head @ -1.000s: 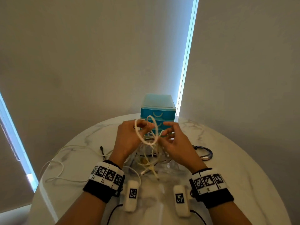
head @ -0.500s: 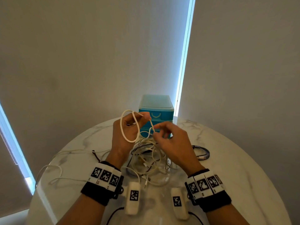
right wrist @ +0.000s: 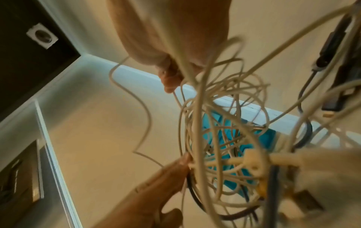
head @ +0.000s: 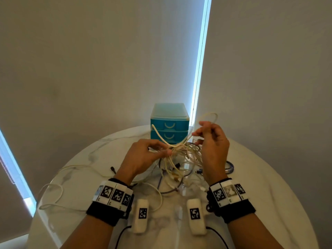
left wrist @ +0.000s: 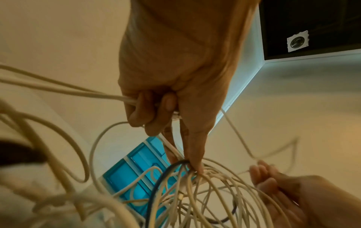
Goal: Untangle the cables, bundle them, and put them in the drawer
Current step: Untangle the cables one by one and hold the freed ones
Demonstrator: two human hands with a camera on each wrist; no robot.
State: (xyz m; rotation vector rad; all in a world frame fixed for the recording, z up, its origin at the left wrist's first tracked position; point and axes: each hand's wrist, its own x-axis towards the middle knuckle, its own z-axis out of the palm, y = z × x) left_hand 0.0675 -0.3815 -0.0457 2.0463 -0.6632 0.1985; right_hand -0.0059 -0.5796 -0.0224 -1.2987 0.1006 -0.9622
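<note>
Right hand is now lifting a cable loop toward upper right, pinching it; left hand is gripping the tangle at frame centre, above the counter, before the drawers.

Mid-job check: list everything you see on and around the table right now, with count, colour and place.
Tangle of thin cream cables: one clump, cream-white with a dark strand, held above the table centre.
Loose cream cable: one, on the table's left side.
Coiled blue-grey cable: one, on the table right of the hands.
Teal plastic drawer unit: one, two shut drawers showing, far edge of the table.
White tagged pods: two, near edge.
Round white marble table: one.
Left hand: grips the tangle's knot.
Right hand: pinches a cream loop pulled upward.
</note>
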